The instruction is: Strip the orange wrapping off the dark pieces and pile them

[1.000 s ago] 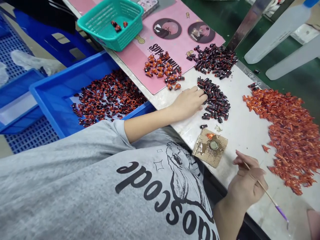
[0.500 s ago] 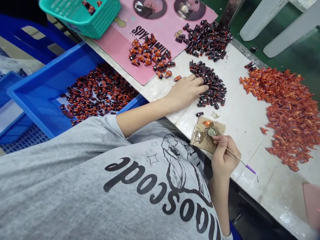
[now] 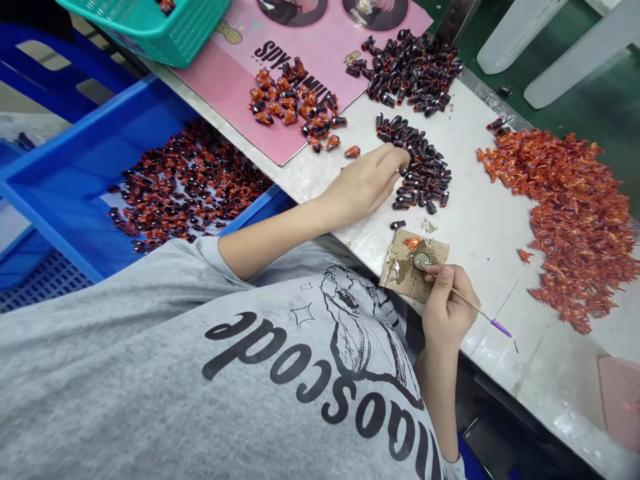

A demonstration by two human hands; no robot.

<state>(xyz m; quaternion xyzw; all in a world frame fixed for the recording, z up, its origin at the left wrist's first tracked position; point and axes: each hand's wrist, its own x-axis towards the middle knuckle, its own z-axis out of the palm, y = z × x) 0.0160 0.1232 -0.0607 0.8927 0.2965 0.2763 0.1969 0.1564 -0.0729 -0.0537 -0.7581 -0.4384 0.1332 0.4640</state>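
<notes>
My left hand [image 3: 367, 181] is at the near left edge of a pile of small black tube-like pieces with orange ends [image 3: 425, 167]. Its fingertips are pinched together among them; what they hold is hidden. My right hand [image 3: 450, 303] grips a thin stick with a purple band [image 3: 500, 327] and a bent wire tip pointing away from the cardboard. The stick's other end reaches a small round metal cap [image 3: 421, 261] on a stained piece of cardboard [image 3: 413, 288]. One black piece [image 3: 398, 225] lies alone beside the cardboard.
Orange spiky pieces [image 3: 580, 227] are heaped at the right. More black pieces [image 3: 415, 70] lie at the back. Joined orange-and-black pieces [image 3: 293, 97] rest on a pink sheet [image 3: 215, 87]. A green basket [image 3: 195, 33] and a blue bin [image 3: 65, 167] stand at the left.
My left hand's fingers have drawn together at the pile's edge, where they were spread over it before. My right hand keeps its hold on the stick. The view has shifted slightly.
</notes>
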